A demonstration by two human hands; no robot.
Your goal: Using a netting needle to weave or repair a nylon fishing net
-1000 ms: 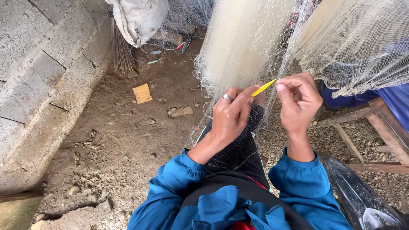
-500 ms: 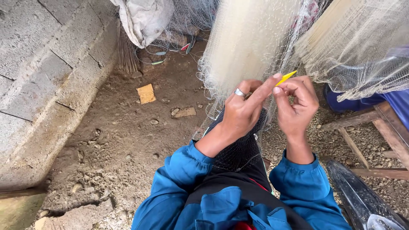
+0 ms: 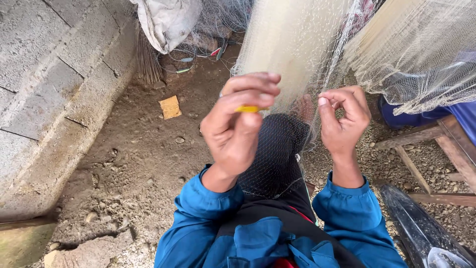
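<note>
The left hand (image 3: 237, 130) has its fingers closed on a small yellow plastic netting needle (image 3: 249, 108), raised before the pale fine-mesh fishing net (image 3: 292, 44). The right hand (image 3: 344, 120) (fingers curled, thumb meeting forefinger) pinches the net's mesh just beside it.

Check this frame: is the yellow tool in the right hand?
No, the yellow tool sits in the left hand; the right hand pinches net.

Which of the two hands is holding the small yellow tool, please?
The left hand holds the yellow tool, pinched between thumb and fingers; the right hand shows no tool, its fingers curled at the pale net.
</note>
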